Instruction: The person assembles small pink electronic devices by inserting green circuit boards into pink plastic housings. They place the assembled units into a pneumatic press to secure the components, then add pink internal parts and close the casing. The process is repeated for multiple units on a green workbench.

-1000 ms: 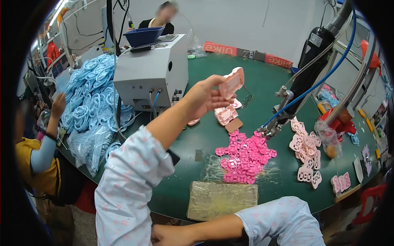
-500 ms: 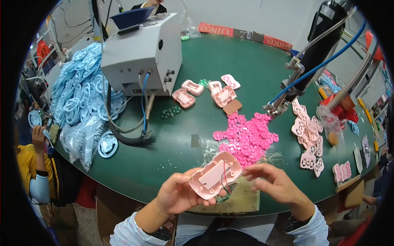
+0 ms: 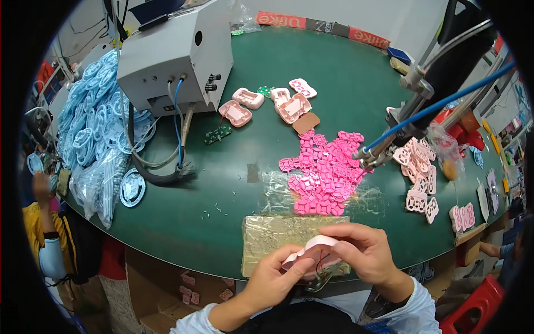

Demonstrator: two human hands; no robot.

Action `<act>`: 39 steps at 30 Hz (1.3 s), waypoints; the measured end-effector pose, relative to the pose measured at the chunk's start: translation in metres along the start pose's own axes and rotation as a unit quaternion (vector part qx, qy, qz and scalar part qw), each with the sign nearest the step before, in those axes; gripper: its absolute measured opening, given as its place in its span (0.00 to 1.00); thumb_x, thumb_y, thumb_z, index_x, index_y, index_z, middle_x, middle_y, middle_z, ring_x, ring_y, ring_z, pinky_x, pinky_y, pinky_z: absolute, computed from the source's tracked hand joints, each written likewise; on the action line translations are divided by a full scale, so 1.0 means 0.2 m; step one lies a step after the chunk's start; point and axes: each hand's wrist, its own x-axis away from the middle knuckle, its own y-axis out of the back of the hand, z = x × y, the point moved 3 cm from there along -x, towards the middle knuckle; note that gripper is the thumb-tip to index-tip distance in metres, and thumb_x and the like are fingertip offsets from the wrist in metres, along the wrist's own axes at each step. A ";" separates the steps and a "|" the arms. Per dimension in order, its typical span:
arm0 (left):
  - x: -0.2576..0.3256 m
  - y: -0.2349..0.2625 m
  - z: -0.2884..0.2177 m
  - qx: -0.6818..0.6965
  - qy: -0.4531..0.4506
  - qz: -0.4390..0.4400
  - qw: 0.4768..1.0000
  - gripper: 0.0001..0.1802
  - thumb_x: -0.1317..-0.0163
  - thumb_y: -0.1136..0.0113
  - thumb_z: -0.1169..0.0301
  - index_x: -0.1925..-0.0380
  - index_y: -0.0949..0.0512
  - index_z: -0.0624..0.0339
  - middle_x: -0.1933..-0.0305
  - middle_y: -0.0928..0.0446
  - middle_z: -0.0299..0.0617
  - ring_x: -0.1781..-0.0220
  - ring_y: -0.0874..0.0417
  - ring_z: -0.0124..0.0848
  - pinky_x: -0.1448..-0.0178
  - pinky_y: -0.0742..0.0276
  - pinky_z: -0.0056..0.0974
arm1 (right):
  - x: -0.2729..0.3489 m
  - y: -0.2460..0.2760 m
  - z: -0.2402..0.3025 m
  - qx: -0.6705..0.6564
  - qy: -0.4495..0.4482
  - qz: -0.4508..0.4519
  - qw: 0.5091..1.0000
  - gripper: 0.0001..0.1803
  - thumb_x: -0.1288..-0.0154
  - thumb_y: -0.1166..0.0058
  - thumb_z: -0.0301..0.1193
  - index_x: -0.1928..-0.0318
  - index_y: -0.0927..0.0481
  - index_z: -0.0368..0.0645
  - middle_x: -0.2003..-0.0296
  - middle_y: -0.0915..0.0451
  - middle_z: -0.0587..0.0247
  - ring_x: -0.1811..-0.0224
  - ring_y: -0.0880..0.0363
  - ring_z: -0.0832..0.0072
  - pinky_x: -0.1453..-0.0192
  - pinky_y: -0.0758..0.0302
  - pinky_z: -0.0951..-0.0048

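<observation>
Between both hands a pale pink plastic shell [image 3: 321, 241] is tipped on edge, its hollow side toward me. My left hand [image 3: 278, 277] grips the shell's left end, thumb across the near rim. Around the right end close the fingers of my right hand [image 3: 368, 253], the thumb at the rim. Red and dark wires run out of the hollow to a green circuit board [image 3: 329, 274] hanging below the shell. Under and beyond the hands lies a tape-wrapped block [image 3: 270, 234]. Past it, a heap of bright pink button pieces [image 3: 328, 175] is spread on the green table [image 3: 222, 183].
A grey machine [image 3: 172, 61] with cables stands back left, beside piled light-blue rings [image 3: 92, 122]. Pink shells [image 3: 292, 107] and a circuit board [image 3: 217, 134] lie beyond the button pieces. At right are a metal-and-black tool arm [image 3: 417, 100] and pale pink covers [image 3: 417, 178]. A co-worker's arm [image 3: 47, 211] shows far left.
The shell has tilted from lying face-up in my left hand to standing on edge. My right hand, formerly apart from it, now holds its right end. The view has shifted.
</observation>
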 end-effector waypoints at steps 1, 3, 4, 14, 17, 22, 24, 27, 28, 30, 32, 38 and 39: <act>-0.01 -0.02 0.01 0.055 -0.001 -0.020 0.998 0.12 0.30 0.47 0.70 0.51 0.27 0.66 0.57 0.22 0.42 0.58 0.19 0.26 0.56 0.16 0.31 | 0.01 -0.01 -0.02 -0.100 -0.029 0.009 0.995 0.21 0.32 0.48 0.24 0.39 0.29 0.33 0.50 0.21 0.59 0.49 0.22 0.76 0.43 0.26 0.74; -0.03 -0.05 0.01 0.063 -0.042 -0.051 0.996 0.12 0.29 0.47 0.70 0.52 0.27 0.66 0.58 0.22 0.42 0.58 0.18 0.27 0.58 0.14 0.32 | 0.02 -0.04 -0.09 -0.143 -0.052 -0.006 0.988 0.22 0.31 0.49 0.24 0.38 0.30 0.34 0.49 0.22 0.60 0.49 0.23 0.77 0.43 0.27 0.73; -0.03 -0.07 0.01 0.069 -0.062 -0.066 0.994 0.12 0.29 0.47 0.69 0.53 0.27 0.66 0.58 0.22 0.42 0.58 0.18 0.27 0.58 0.14 0.33 | 0.02 -0.06 -0.12 -0.164 -0.064 -0.014 0.984 0.22 0.31 0.50 0.24 0.37 0.31 0.35 0.49 0.23 0.60 0.49 0.24 0.78 0.43 0.27 0.73; -0.02 -0.10 0.04 -0.040 -0.152 -0.121 0.980 0.11 0.32 0.43 0.70 0.55 0.26 0.68 0.65 0.18 0.42 0.64 0.15 0.26 0.62 0.20 0.29 | 0.00 -0.08 -0.12 -0.203 -0.065 -0.009 0.977 0.16 0.30 0.53 0.26 0.44 0.27 0.34 0.56 0.22 0.65 0.55 0.25 0.81 0.48 0.27 0.75; 0.00 -0.09 0.07 -0.175 -0.168 -0.138 0.960 0.11 0.33 0.41 0.71 0.57 0.25 0.68 0.69 0.17 0.41 0.66 0.15 0.27 0.63 0.21 0.29 | 0.00 -0.08 -0.13 -0.205 -0.047 -0.001 0.978 0.15 0.30 0.53 0.26 0.46 0.27 0.34 0.57 0.22 0.64 0.56 0.25 0.80 0.49 0.27 0.75; -0.01 -0.11 0.05 -0.122 -0.210 -0.166 0.956 0.12 0.35 0.38 0.71 0.57 0.25 0.68 0.71 0.17 0.43 0.70 0.16 0.27 0.67 0.23 0.31 | -0.01 -0.11 -0.10 -0.213 -0.071 -0.028 0.974 0.18 0.35 0.50 0.31 0.49 0.24 0.33 0.59 0.19 0.58 0.57 0.21 0.76 0.51 0.26 0.75; -0.01 -0.11 0.05 -0.153 -0.223 -0.171 0.947 0.12 0.36 0.38 0.71 0.58 0.25 0.68 0.72 0.18 0.44 0.71 0.16 0.27 0.69 0.24 0.31 | -0.01 -0.11 -0.09 -0.197 -0.095 -0.045 0.975 0.19 0.38 0.49 0.32 0.51 0.24 0.32 0.58 0.18 0.54 0.56 0.20 0.71 0.48 0.25 0.72; 0.00 -0.10 0.05 -0.216 -0.236 -0.186 0.929 0.12 0.37 0.36 0.70 0.59 0.25 0.67 0.73 0.19 0.46 0.73 0.17 0.29 0.71 0.25 0.33 | -0.02 -0.09 -0.09 -0.176 -0.106 -0.040 0.978 0.18 0.38 0.50 0.30 0.51 0.25 0.32 0.56 0.18 0.50 0.52 0.20 0.66 0.43 0.26 0.67; 0.00 -0.11 0.04 -0.244 -0.247 -0.195 0.917 0.12 0.37 0.36 0.70 0.60 0.25 0.67 0.73 0.19 0.46 0.74 0.17 0.30 0.71 0.25 0.33 | -0.02 -0.09 -0.11 -0.185 -0.102 -0.032 0.977 0.17 0.39 0.49 0.30 0.52 0.25 0.32 0.56 0.19 0.50 0.52 0.20 0.65 0.42 0.27 0.65; 0.00 -0.11 0.03 -0.280 -0.260 -0.210 0.900 0.13 0.38 0.35 0.70 0.60 0.25 0.67 0.74 0.20 0.46 0.75 0.18 0.32 0.71 0.25 0.34 | -0.03 -0.09 -0.11 -0.196 -0.095 -0.026 0.976 0.16 0.40 0.49 0.27 0.52 0.26 0.33 0.57 0.19 0.50 0.51 0.20 0.64 0.39 0.28 0.62; 0.01 -0.11 0.01 -0.295 -0.264 -0.223 0.891 0.14 0.38 0.34 0.70 0.60 0.25 0.67 0.74 0.21 0.46 0.76 0.19 0.33 0.72 0.26 0.35 | -0.04 -0.13 -0.08 -0.202 -0.090 -0.027 0.975 0.15 0.42 0.49 0.24 0.53 0.26 0.35 0.57 0.19 0.50 0.51 0.20 0.64 0.38 0.29 0.61; 0.00 -0.11 0.03 -0.321 -0.296 -0.215 0.874 0.14 0.39 0.34 0.70 0.59 0.25 0.68 0.72 0.21 0.49 0.77 0.19 0.37 0.72 0.25 0.36 | -0.05 -0.12 -0.08 -0.176 -0.067 -0.013 0.982 0.14 0.42 0.48 0.24 0.54 0.27 0.36 0.57 0.19 0.51 0.49 0.22 0.66 0.38 0.30 0.62; 0.00 -0.10 0.05 -0.331 -0.301 -0.223 0.866 0.14 0.39 0.34 0.70 0.59 0.25 0.68 0.72 0.21 0.49 0.77 0.19 0.37 0.72 0.26 0.37 | -0.06 -0.12 -0.09 -0.182 -0.092 -0.006 0.979 0.15 0.42 0.48 0.25 0.53 0.27 0.36 0.57 0.19 0.50 0.49 0.22 0.66 0.38 0.29 0.63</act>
